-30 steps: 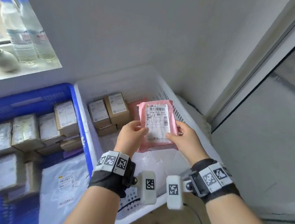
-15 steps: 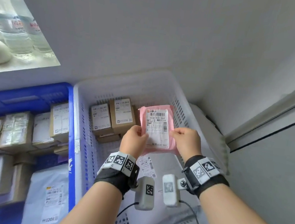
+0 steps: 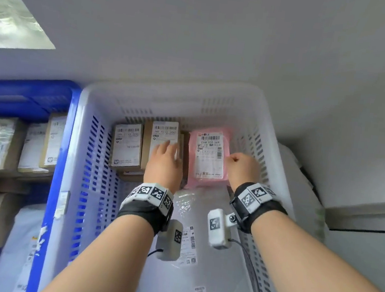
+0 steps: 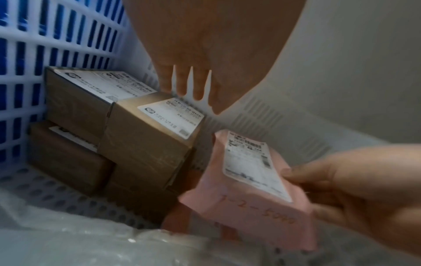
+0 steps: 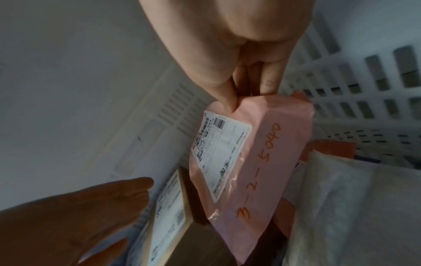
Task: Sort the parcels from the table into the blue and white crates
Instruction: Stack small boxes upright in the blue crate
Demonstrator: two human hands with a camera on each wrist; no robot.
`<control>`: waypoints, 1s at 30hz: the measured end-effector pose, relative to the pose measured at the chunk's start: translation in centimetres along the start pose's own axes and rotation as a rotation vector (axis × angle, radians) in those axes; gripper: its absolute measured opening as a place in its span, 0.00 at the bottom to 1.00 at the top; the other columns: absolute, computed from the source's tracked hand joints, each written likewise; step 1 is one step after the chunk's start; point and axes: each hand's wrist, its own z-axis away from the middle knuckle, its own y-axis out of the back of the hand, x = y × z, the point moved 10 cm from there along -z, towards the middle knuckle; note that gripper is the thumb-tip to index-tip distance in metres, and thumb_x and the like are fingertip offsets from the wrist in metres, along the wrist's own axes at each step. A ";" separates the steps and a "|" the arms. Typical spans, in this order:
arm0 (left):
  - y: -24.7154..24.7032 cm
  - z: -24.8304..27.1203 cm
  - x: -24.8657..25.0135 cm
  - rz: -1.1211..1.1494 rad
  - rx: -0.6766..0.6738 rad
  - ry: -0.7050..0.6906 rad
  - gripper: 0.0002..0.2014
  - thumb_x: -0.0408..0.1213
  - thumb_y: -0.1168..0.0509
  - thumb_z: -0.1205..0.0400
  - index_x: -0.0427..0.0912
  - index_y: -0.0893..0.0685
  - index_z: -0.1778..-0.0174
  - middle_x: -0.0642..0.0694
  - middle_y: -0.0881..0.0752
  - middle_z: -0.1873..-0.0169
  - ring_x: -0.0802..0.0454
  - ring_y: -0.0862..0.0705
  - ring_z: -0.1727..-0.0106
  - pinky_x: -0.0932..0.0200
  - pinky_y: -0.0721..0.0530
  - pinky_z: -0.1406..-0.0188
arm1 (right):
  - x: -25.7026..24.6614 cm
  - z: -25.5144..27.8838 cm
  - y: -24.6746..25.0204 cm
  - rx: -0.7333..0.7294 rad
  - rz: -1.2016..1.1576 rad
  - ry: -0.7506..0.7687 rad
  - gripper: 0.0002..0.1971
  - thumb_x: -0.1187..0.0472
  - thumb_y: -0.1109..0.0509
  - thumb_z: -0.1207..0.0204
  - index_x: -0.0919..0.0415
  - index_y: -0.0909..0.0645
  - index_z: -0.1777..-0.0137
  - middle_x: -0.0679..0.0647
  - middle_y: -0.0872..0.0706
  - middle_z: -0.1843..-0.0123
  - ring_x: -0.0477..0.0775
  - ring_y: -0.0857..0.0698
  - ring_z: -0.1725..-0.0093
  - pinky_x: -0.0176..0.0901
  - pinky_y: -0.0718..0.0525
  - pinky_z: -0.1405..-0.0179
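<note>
Pink parcel (image 3: 209,158): pinched by right hand (image 3: 241,169) in white crate (image 3: 269,140), at 3 o'clock of brown boxes (image 3: 143,145). Left hand (image 3: 164,164) spread flat above boxes. Risk judged: released unsupported, parcel could topple onto clear mailer (image 3: 186,277).

- both forearms reach forward and down, side by side, each with a black strap and a white marker block at the wrist
- left hand (image 3: 164,164) is flat, palm down, fingers (image 4: 182,81) straight and slightly spread, gripping nothing
- right hand (image 3: 242,167) is curled, thumb and fingertips (image 5: 268,84) pinching the near edge of the pink parcel (image 3: 209,157)
- hands are apart, not touching each other
</note>
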 end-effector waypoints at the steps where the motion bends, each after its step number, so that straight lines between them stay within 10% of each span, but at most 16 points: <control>1: -0.4 -0.9 -0.3 -0.043 0.003 -0.009 0.24 0.39 0.46 0.11 0.46 0.36 0.17 0.46 0.39 0.15 0.46 0.45 0.15 0.53 0.49 0.16 | 0.1 -0.9 -0.5 -0.008 0.024 -0.004 0.14 0.65 0.39 0.19 0.64 0.15 0.62 0.57 0.13 0.65 0.55 0.21 0.66 0.40 0.29 0.71; 6: -3.3 -4.7 -2.5 -0.181 -0.070 -0.011 0.27 0.45 0.53 0.09 0.53 0.50 0.13 0.49 0.56 0.13 0.48 0.61 0.13 0.46 0.61 0.14 | 1.3 -4.7 -3.6 -0.038 0.025 -0.031 0.14 0.65 0.39 0.18 0.64 0.15 0.61 0.58 0.12 0.60 0.63 0.13 0.58 0.56 0.12 0.56; 14: -6.0 -6.5 -3.4 -0.183 -0.017 -0.050 0.26 0.48 0.59 0.09 0.54 0.53 0.13 0.50 0.58 0.13 0.50 0.63 0.14 0.47 0.68 0.16 | 3.5 -7.6 -7.5 -0.132 0.055 -0.092 0.18 0.70 0.43 0.19 0.57 0.28 0.71 0.53 0.24 0.70 0.60 0.26 0.62 0.44 0.31 0.62; 17: -6.4 -6.5 -3.8 -0.193 0.009 -0.057 0.26 0.50 0.62 0.10 0.54 0.53 0.13 0.51 0.57 0.13 0.50 0.62 0.13 0.46 0.67 0.16 | 2.9 -7.5 -9.4 -0.234 0.086 -0.055 0.10 0.66 0.35 0.18 0.61 0.18 0.39 0.58 0.12 0.44 0.64 0.15 0.47 0.45 0.20 0.52; 20: -6.5 -6.4 -3.8 -0.223 0.034 -0.072 0.29 0.53 0.67 0.13 0.55 0.53 0.13 0.51 0.56 0.13 0.50 0.61 0.13 0.47 0.67 0.16 | 1.8 -7.1 -10.4 -0.242 0.220 0.077 0.36 0.68 0.29 0.22 0.59 0.41 0.16 0.60 0.26 0.22 0.62 0.20 0.31 0.48 0.19 0.40; 22: -6.4 -6.4 -3.8 -0.241 0.048 -0.077 0.29 0.53 0.67 0.13 0.56 0.53 0.13 0.51 0.55 0.13 0.50 0.60 0.13 0.47 0.65 0.15 | 0.7 -6.9 -10.5 -0.146 0.359 0.258 0.44 0.69 0.29 0.23 0.54 0.51 0.13 0.58 0.46 0.13 0.63 0.34 0.19 0.54 0.23 0.27; 26: -6.4 -6.4 -3.9 -0.270 0.075 -0.082 0.28 0.52 0.66 0.12 0.57 0.52 0.13 0.50 0.53 0.13 0.50 0.57 0.13 0.49 0.65 0.16 | 0.7 -7.0 -13.6 -0.291 0.605 0.396 0.33 0.62 0.37 0.16 0.47 0.45 0.14 0.54 0.55 0.11 0.63 0.53 0.13 0.66 0.28 0.23; 30: -6.8 -6.5 -4.1 -0.285 0.092 -0.095 0.29 0.53 0.67 0.13 0.56 0.51 0.14 0.50 0.51 0.13 0.49 0.55 0.13 0.50 0.67 0.17 | 1.4 -7.8 -15.7 -0.428 0.679 0.351 0.33 0.57 0.42 0.13 0.43 0.54 0.13 0.50 0.66 0.12 0.61 0.52 0.13 0.59 0.21 0.29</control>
